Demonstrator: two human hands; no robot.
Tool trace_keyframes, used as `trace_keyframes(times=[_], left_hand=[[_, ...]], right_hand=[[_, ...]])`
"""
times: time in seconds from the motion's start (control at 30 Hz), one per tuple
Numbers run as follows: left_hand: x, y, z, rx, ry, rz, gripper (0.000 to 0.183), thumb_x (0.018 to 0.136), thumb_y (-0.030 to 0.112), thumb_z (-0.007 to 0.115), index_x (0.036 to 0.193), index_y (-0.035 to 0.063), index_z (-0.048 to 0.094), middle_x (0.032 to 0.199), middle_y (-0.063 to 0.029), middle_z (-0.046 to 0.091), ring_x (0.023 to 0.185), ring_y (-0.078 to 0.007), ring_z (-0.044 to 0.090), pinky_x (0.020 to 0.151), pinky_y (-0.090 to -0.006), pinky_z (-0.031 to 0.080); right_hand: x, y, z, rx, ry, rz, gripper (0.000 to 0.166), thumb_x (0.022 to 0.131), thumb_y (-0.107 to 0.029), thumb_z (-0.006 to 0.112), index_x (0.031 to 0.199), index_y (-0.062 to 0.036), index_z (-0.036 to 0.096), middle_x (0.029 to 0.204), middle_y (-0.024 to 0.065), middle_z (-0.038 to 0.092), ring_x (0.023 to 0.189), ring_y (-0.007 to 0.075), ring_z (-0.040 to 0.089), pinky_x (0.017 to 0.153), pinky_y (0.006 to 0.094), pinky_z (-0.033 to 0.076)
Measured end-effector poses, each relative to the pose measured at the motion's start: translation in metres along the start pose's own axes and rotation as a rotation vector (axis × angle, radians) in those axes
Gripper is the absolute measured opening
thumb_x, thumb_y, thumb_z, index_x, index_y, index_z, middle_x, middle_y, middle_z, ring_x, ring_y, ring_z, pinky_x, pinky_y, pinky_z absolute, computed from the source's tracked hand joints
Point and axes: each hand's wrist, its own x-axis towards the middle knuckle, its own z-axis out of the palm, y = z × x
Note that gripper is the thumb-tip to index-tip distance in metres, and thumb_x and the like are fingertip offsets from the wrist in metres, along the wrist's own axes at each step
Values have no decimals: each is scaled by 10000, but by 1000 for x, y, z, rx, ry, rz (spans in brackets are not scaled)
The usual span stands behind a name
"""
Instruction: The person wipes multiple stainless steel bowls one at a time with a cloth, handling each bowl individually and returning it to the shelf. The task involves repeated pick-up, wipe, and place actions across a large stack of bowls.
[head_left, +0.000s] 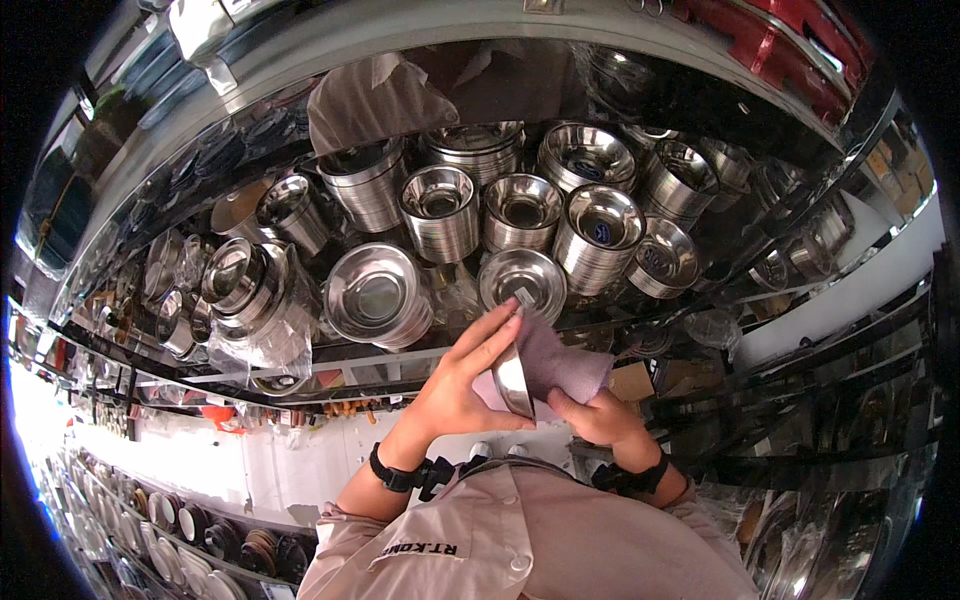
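Note:
My left hand (457, 382) grips a shiny stainless steel bowl (513, 384) by its rim, tilted on edge so that I see it side-on. In my right hand (600, 421) is a mauve cloth (559, 358), which lies against the bowl's far side; part of the cloth is hidden behind the bowl. Just beyond my fingertips stands a steel bowl (495, 274) with a small white label inside. To its left rises a stack of wide steel bowls (375, 292). A tall stack of nested bowls (596, 255) with a blue sticker inside stands to its right.
The bowls stand on a dark glossy shelf with a metal front edge (352, 365). Plastic-wrapped bowls (244, 300) sit at the left. More stacks (439, 214) fill the back. Red boxes (780, 60) are on the upper shelf. Plates (180, 559) line a rack at lower left.

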Motion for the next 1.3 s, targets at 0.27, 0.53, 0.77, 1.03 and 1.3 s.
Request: trace_keyframes(times=[0.27, 0.53, 0.77, 1.03, 1.3], left_hand=[[0, 2, 4, -57, -172, -147, 1258, 583, 200, 1048, 1676, 169, 425, 1729, -242, 352, 1561, -420, 420, 1244, -467, 411], [-2, -3, 0, -93, -110, -11, 1318, 535, 241, 1077, 1674, 139, 422, 1726, -252, 354, 1571, -409, 406, 1252, -464, 397], [-11, -11, 5, -88, -51, -58, 1290, 524, 228, 1082, 1653, 147, 463, 1719, -250, 368, 1563, -405, 421, 1243, -469, 412], [-9, -3, 8, 1, -177, -54, 1303, 571, 292, 1075, 1670, 89, 404, 1723, -256, 359, 1587, -412, 379, 1272, -478, 359], [-17, -15, 0, -8, 52, 22, 1290, 518, 358, 1110, 1551, 111, 377, 1635, -302, 377, 1512, -461, 424, 1198, -565, 398]], right_hand=[[-5, 19, 9, 659, 84, -65, 601, 1108, -273, 644, 1592, 24, 449, 1547, 110, 575, 1403, 220, 565, 1180, 428, 449], [-23, 12, 0, 595, -28, -14, 438, 1073, -202, 704, 1454, -15, 599, 1370, 69, 681, 1239, 184, 640, 1075, 379, 498], [-7, -14, -10, 15, -155, 44, 389, 1101, -284, 665, 1383, -18, 641, 1248, 74, 722, 1132, 203, 658, 985, 383, 509], [-11, 40, 10, 262, 72, -29, 539, 1081, -247, 686, 1531, 6, 531, 1523, 113, 588, 1394, 226, 556, 1187, 422, 414], [-22, 42, -8, 340, 38, -42, 557, 1079, -280, 684, 1499, 55, 535, 1459, 114, 631, 1349, 228, 579, 1163, 414, 439]])
